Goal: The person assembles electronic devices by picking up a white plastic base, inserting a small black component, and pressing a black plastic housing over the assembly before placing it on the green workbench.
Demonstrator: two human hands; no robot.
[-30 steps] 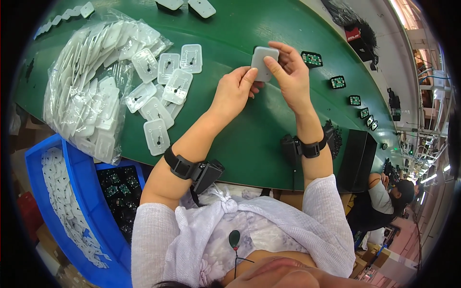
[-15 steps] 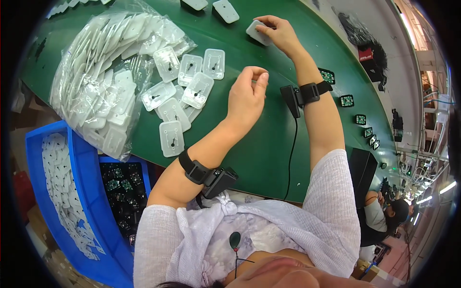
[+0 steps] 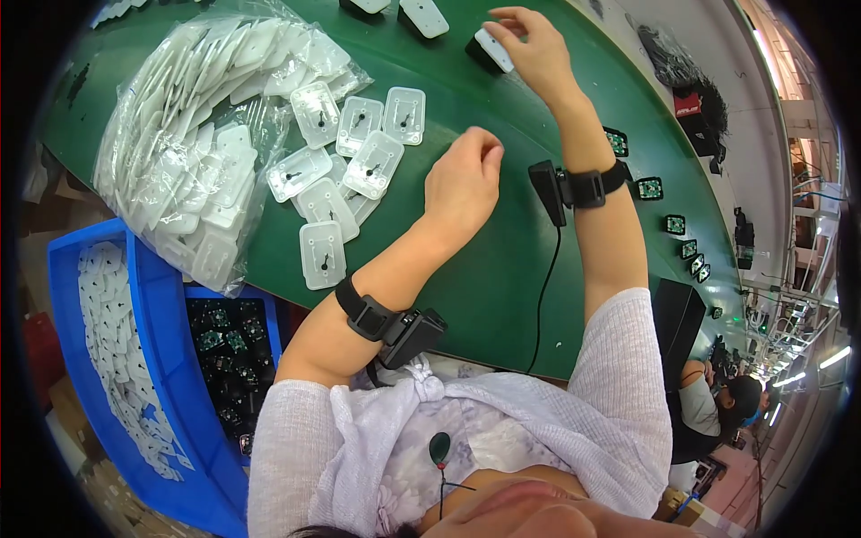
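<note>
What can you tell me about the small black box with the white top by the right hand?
The small black box with the white top looks plastic. Its white, round-cornered face points up; a black side shows at its left. It rests on the green table, slanted in view. The right hand partly covers it; whether they touch is unclear.

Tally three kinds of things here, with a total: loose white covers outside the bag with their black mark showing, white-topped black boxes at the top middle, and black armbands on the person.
White covers: 7
Black boxes: 3, one cut off by the picture's edge
Armbands: 2
Total: 12
</note>
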